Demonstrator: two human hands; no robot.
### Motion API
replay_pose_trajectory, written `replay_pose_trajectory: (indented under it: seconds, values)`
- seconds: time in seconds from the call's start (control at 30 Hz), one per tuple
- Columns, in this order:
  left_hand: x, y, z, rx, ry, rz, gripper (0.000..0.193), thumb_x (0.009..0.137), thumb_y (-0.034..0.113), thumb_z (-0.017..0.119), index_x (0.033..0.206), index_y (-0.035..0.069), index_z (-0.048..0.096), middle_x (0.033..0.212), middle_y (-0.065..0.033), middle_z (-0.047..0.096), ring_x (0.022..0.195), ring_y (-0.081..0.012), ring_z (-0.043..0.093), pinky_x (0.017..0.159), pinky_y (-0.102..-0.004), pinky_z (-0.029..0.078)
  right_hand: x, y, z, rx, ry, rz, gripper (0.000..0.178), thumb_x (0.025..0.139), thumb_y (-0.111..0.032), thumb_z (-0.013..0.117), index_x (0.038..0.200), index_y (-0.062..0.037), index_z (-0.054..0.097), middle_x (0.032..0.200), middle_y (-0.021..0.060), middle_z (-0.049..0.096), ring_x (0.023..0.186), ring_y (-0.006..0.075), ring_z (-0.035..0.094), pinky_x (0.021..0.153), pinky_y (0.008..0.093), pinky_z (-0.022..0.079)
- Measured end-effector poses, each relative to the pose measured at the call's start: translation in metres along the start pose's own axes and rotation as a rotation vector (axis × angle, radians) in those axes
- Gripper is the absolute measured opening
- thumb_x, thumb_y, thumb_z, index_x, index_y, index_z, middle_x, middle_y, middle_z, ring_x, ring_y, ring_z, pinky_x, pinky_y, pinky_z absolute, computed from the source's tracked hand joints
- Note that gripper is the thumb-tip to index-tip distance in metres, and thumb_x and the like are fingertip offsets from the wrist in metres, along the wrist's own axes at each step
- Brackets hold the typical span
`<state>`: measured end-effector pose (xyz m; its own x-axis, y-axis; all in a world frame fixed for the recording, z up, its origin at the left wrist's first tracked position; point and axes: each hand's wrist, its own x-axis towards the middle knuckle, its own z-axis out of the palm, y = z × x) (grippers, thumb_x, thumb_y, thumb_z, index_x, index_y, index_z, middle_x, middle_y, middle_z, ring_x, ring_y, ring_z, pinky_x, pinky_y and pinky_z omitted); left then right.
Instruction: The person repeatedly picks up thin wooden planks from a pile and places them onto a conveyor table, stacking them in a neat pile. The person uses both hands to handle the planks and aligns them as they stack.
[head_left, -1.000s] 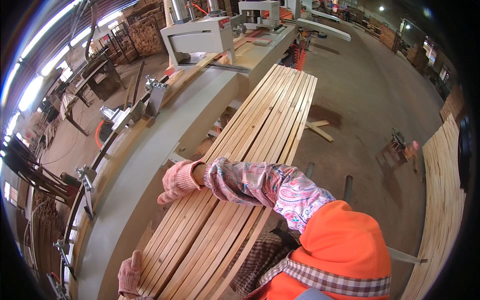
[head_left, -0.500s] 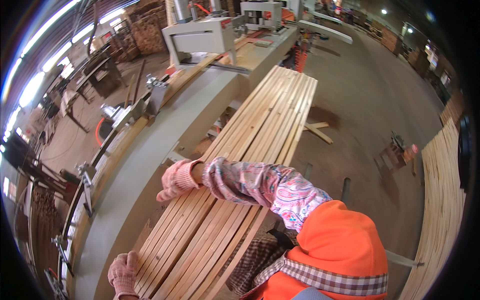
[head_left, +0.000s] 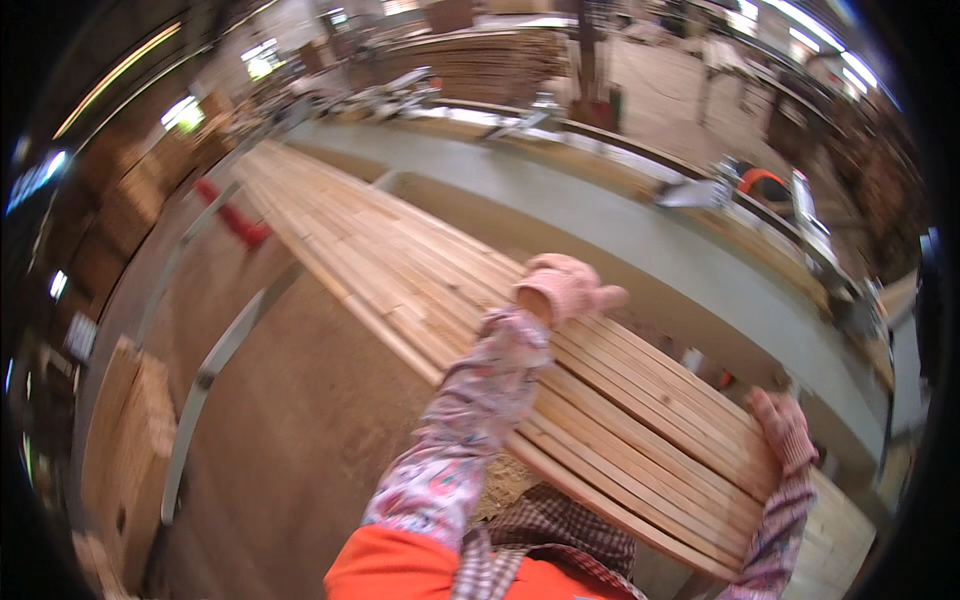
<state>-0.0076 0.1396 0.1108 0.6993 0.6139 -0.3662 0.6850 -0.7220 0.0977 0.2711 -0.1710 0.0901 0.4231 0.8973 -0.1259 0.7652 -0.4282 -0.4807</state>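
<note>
A long, flat row of light wooden strips (head_left: 400,290) lies side by side in front of me, running from the far left to the near right. My left hand (head_left: 565,285), in a pink knit glove, reaches across the strips and curls over their far edge, near the middle of their length. My right hand (head_left: 785,430), gloved alike, grips the same far edge closer to the right end. Its fingertips are partly hidden. Narrow dark gaps show between some strips.
Beyond the strips runs a long grey machine bed (head_left: 640,235) with metal clamps (head_left: 700,190) along its far side. Curved metal bars (head_left: 215,360) and a wooden block stack (head_left: 125,450) stand at the left. Stacked boards (head_left: 470,65) are at the back.
My view has swung left, so the far left end of the strips now shows and the white-grey machine has left the picture. Both hands stay at the strips' far edge.
</note>
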Motion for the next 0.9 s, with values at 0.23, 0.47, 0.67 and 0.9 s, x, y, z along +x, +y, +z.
replay_pose_trajectory:
  seconds: [0.23,0.47,0.67,0.9]
  values:
    - [0.000,0.006,0.005,0.061,0.062,-0.101,0.068,0.094,0.059,0.033,0.110,0.004,0.070,0.107,-0.0195,0.069,0.102,-0.0355,0.065,0.078,-0.0582,0.051,0.005,0.021,0.011,0.279,-0.007,0.141,0.050,0.091,-0.045,0.059,0.094,0.0029,0.073,0.077,0.0105,0.071,0.074,0.0162,0.062,0.073,0.0312,0.049]
    - [0.000,0.011,0.003,0.061,0.064,-0.090,0.059,0.091,0.054,0.041,0.106,0.006,0.071,0.103,-0.0180,0.069,0.099,-0.0335,0.067,0.078,-0.0563,0.053,0.012,0.048,0.023,0.481,0.028,0.145,0.048,0.094,-0.042,0.060,0.093,0.0049,0.072,0.082,0.0091,0.071,0.077,0.0134,0.061,0.075,0.0294,0.048]
    - [0.011,0.009,0.011,-0.024,0.127,0.021,0.044,0.091,0.048,0.049,0.108,0.013,0.071,0.107,-0.0096,0.070,0.103,-0.0271,0.067,0.081,-0.0542,0.054,0.019,0.056,0.016,0.344,-0.021,0.067,0.063,0.094,-0.058,0.052,0.099,0.0012,0.072,0.076,0.0086,0.069,0.073,0.0127,0.058,0.070,0.0313,0.046]
    - [0.005,0.010,0.010,-0.056,0.145,-0.028,0.075,0.093,0.067,0.030,0.103,0.007,0.072,0.101,-0.0146,0.070,0.099,-0.0311,0.068,0.079,-0.0563,0.054,0.022,0.055,0.004,0.565,0.015,0.342,0.068,0.094,-0.060,0.052,0.121,0.0007,0.063,0.093,0.0101,0.069,0.085,0.0155,0.060,0.079,0.0298,0.047]
